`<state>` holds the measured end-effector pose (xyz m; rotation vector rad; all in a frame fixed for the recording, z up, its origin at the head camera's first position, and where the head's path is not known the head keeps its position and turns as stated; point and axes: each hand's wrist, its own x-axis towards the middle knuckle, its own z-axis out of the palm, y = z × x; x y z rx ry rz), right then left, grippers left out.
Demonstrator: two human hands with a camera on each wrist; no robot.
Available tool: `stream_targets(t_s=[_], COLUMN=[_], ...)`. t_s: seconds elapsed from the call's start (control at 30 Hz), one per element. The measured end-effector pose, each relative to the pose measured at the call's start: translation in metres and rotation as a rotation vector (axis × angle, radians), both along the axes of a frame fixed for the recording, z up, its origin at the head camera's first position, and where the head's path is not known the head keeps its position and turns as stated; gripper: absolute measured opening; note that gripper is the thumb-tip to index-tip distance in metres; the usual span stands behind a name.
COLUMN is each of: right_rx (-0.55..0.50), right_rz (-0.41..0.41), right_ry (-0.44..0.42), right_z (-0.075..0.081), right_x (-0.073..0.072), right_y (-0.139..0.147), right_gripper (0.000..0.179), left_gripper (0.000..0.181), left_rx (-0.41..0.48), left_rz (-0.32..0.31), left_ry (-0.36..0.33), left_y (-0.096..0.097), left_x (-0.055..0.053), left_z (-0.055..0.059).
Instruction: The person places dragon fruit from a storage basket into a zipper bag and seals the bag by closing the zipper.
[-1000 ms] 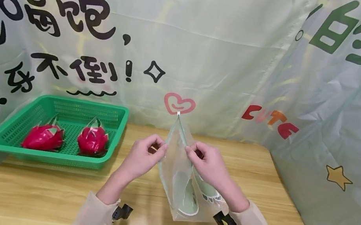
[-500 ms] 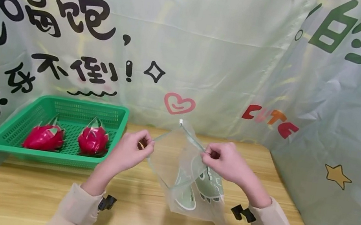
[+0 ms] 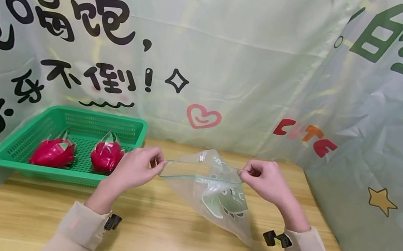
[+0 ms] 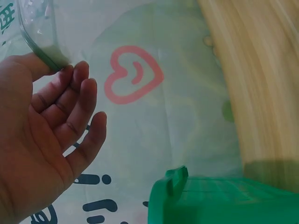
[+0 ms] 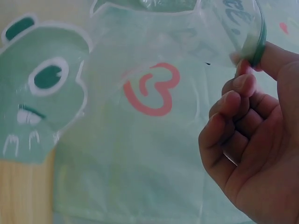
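Note:
A clear zip bag (image 3: pixel 190 192) with a green cartoon print hangs between my two hands over the table, its mouth spread wide from side to side. My left hand (image 3: pixel 137 166) pinches one end of the green-edged mouth between thumb and forefinger, the other fingers loosely bent in the left wrist view. At the opposite end, my right hand (image 3: pixel 267 182) pinches the same rim with thumb and fingertip. A white slider (image 3: pixel 202 157) sits at the bag's far edge. The printed character (image 5: pixel 46 88) looms large in the right wrist view. Nothing shows inside the bag.
A green plastic basket (image 3: pixel 46 170) stands at the back left, close to my left hand. In it lie two red dragon fruits, one on the left (image 3: pixel 54 153) and one on the right (image 3: pixel 105 156). Printed cloth (image 3: pixel 249 80) walls the wooden table (image 3: pixel 165 248) behind and at the right.
My hands have moved apart, left hand leftward and right hand rightward, stretching the bag's mouth from narrow to wide. The slider corner has dropped, and the bag now tilts lower.

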<state>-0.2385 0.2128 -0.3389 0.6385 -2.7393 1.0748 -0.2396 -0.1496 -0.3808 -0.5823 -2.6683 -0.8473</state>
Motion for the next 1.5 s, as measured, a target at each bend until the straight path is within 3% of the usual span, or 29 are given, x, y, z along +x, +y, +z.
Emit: stream_targets(t_s=[0.27,0.43,0.67,0.93,1.17,1.5], right_rx=[-0.301,-0.398,-0.445,-0.493,-0.506,-0.530], right_rz=[0.007,-0.012,-0.027,-0.010,-0.015,-0.031], right_ry=[0.017,0.022,0.045,0.076,0.067,0.059], right_z=[-0.022,-0.036,-0.051,-0.063,-0.067,-0.071], right_x=[0.001,0.001,0.002,0.001,-0.001,-0.001], right_y=[-0.026,-0.045,-0.067,-0.081,-0.086,-0.089], right_gripper=[0.024,0.022,0.025,0.026,0.026,0.027], left_gripper=[0.014,0.013,0.010,0.008,0.009,0.042], left_rx=[0.045,0.093,0.140,0.169,0.173,0.171], left_rz=[0.000,-0.006,-0.023,-0.045,0.008,0.115], left_ry=[-0.011,-0.030,-0.016,-0.052,-0.056,0.038], left_y=[0.006,0.015,0.023,0.030,0.029,0.005], left_x=[-0.004,-0.006,-0.007,-0.006,-0.003,0.004], left_z=[-0.012,-0.017,-0.022,-0.027,-0.030,-0.024])
